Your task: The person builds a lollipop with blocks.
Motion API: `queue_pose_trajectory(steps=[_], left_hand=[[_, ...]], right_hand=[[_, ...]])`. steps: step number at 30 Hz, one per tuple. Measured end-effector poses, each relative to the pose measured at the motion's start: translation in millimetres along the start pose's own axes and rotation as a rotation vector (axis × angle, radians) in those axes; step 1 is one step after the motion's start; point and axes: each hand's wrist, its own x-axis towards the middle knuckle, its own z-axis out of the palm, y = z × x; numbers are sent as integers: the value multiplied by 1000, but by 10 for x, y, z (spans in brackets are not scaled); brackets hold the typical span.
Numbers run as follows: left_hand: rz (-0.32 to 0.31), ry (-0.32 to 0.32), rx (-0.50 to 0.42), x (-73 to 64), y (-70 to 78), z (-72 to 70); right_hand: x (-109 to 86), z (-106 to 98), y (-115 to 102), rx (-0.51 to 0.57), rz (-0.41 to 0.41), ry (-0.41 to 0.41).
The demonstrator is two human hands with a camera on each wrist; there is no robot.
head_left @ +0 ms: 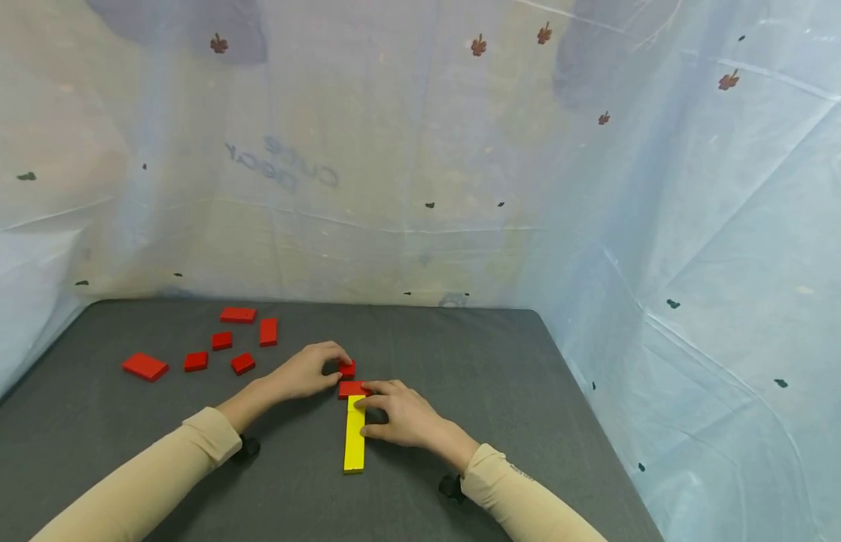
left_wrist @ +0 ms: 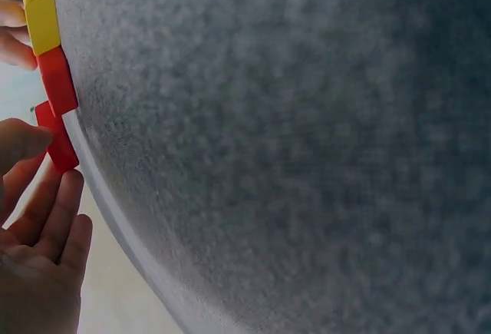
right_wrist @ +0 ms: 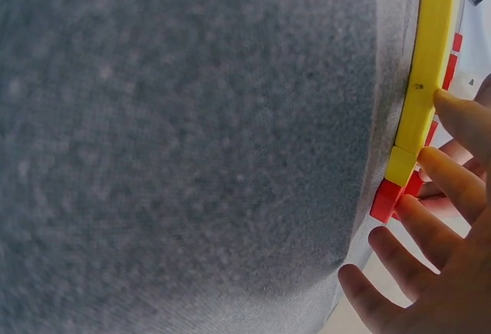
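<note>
My left hand (head_left: 303,372) pinches a small red block (head_left: 348,369) between thumb and fingers, at the far end of a row of blocks. Just nearer lies a wider red block (head_left: 349,390), set crosswise. Behind it, toward me, come a short yellow block (right_wrist: 400,166) and a long yellow bar (head_left: 354,446), end to end. My right hand (head_left: 408,418) rests along the row's right side with its fingers spread and fairly straight. Its thumb is at the long bar, the index finger at the short yellow block, and another fingertip at the crosswise red block.
Several loose red blocks lie on the dark grey table (head_left: 501,391) at the left, among them a larger rectangular block (head_left: 145,366) and a small square one (head_left: 243,363). A pale plastic sheet (head_left: 366,150) with leaf prints hangs behind the table and along its right side.
</note>
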Motion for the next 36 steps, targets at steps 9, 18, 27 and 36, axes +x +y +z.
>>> queue_pose_trajectory(steps=[9, 18, 27, 36], left_hand=[[-11, -54, -4, -2, 19, 39], [19, -77, -16, -7, 8, 36], [21, -68, -23, -15, 20, 34], [21, -63, -16, -13, 10, 48]], right_hand=[[0, 6, 4, -11, -4, 10], [-12, -4, -1, -8, -1, 6], [-7, 3, -6, -10, -1, 10], [1, 12, 3, -9, 2, 7]])
